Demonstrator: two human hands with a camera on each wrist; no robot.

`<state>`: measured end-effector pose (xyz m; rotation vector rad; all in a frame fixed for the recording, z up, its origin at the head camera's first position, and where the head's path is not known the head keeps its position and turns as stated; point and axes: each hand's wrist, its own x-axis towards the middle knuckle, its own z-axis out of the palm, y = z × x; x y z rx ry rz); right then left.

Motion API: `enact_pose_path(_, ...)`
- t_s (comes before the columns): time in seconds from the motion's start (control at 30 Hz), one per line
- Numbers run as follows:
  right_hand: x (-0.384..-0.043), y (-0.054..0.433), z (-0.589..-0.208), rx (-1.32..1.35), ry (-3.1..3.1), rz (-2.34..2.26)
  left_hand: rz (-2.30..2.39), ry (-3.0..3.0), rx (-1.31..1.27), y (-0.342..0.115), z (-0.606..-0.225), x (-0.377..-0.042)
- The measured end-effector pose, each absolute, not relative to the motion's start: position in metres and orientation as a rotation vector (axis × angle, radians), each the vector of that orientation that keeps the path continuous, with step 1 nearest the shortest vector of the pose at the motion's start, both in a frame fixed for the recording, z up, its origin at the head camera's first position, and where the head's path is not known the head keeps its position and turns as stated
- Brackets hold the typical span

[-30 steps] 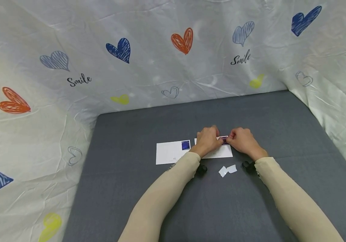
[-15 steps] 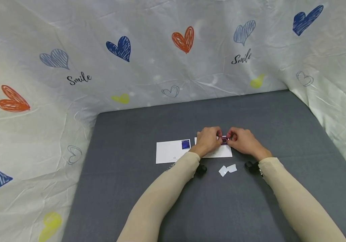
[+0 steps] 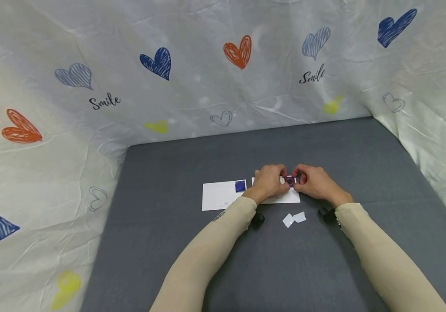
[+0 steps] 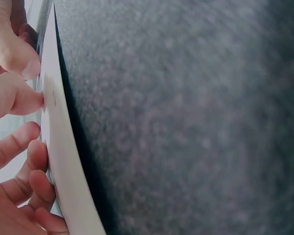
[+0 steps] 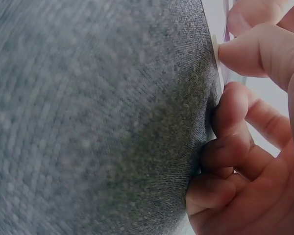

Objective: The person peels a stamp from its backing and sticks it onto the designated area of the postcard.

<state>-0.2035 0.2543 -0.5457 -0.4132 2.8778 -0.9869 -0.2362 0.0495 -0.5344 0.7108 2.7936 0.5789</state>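
A small purple stamp lies at the upper right corner of the right-hand white envelope or card. My left hand holds the stamp's left side, thumb low and index finger high, and covers much of the envelope. On the stamp's right side, my right hand holds its edge the same way. The left wrist view shows the thumb touching the white sheet. In the right wrist view the thumb meets the sheet's edge, and the other fingers curl against the cloth.
To the left lies another white envelope or card with a blue stamp at its upper right corner. Two small white paper pieces lie nearer me on the grey tabletop. A heart-patterned sheet hangs behind.
The right hand has shifted slightly right, and its thumb and index finger have spread apart along the stamp's edge. More of the purple stamp shows between the hands. The left hand is nearly still.
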Motion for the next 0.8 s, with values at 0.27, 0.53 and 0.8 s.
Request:
enact_pose_path(0.27,-0.192,0.247,-0.528,-0.402,2.86,-0.965,0.623,2.741,0.75,0.046,-0.554,-0.247)
enact_pose_path(0.53,-0.194,0.244,-0.529,-0.441,2.871,-0.995,0.562,2.792,0.752,0.04,-0.526,-0.23)
enact_pose_path(0.8,-0.199,0.242,-0.529,-0.472,2.852,-1.012,0.545,2.794,0.767,0.037,-0.526,-0.23)
